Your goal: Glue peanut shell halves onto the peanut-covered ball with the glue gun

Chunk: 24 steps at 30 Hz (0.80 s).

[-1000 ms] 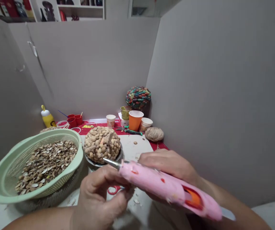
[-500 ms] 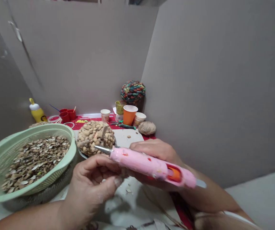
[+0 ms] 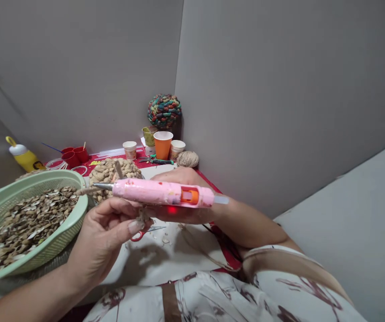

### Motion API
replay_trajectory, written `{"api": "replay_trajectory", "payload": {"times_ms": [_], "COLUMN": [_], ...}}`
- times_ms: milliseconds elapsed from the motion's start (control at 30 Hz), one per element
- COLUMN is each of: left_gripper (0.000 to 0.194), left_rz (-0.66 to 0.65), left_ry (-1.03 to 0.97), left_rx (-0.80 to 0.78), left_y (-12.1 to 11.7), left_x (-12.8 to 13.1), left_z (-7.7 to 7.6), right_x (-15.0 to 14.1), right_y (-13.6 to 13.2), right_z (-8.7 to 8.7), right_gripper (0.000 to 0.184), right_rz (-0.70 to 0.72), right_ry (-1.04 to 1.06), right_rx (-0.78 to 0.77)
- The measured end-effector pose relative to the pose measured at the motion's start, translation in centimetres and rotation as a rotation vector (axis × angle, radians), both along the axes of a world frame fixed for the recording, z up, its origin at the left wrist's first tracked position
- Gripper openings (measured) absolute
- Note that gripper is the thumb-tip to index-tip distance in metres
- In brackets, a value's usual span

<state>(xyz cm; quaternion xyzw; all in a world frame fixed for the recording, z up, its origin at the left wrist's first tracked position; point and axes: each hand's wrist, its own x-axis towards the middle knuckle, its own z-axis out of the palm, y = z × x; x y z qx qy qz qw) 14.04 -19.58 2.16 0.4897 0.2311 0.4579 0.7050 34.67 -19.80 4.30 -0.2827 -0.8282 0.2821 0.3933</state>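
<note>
Right hand: wrapped about a pink glue gun; most of its fingers are hidden behind the body, so their exact placement cannot be told. Gun lies roughly level, metal nozzle pointing left above the left forefinger; a red light glows under the body, beside the right fingers. Left hand: thumb and forefinger pinched together on a small, pale fibrous piece, just below the gun; its shape is partly hidden. Beyond the left fingers: a peanut-covered ball, partly behind the nozzle. Left of these fingers: a green basket of shells. Below the fingertips, on the table: red-handled scissors. Farther beyond the right fingers: a ball of twine and an orange cup.
</note>
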Motion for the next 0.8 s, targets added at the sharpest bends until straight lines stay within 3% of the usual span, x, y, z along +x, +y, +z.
{"api": "replay_trajectory", "payload": {"times_ms": [233,400,533,633,800], "left_gripper": [0.020,0.020,0.012,0.010,0.010], "left_rz": [0.028,0.150,0.247,0.352,0.523], "left_ry": [0.005,0.058,0.066,0.110,0.175], "left_rx": [0.008,0.081,0.255,0.382,0.605], "left_y": [0.0,0.4,0.7,0.8,0.8], "left_x": [-0.1,-0.5,-0.8,-0.7,-0.2], "left_z": [0.3,0.1,-0.5,-1.0,-1.3], "right_x": [0.3,1.3,3.0,3.9,3.7], "right_y": [-0.1,-0.7,-2.2,-3.4,-4.7], "right_z": [-0.2,0.9,2.5,3.2,3.9], "right_gripper": [0.027,0.023,0.018,0.013,0.021], "right_rz": [-0.052,-0.102,-0.109,-0.132,-0.110], "right_ry": [-0.046,-0.016,-0.188,-0.319,-0.414], "right_rx": [0.081,0.306,0.485,0.458,0.343]}}
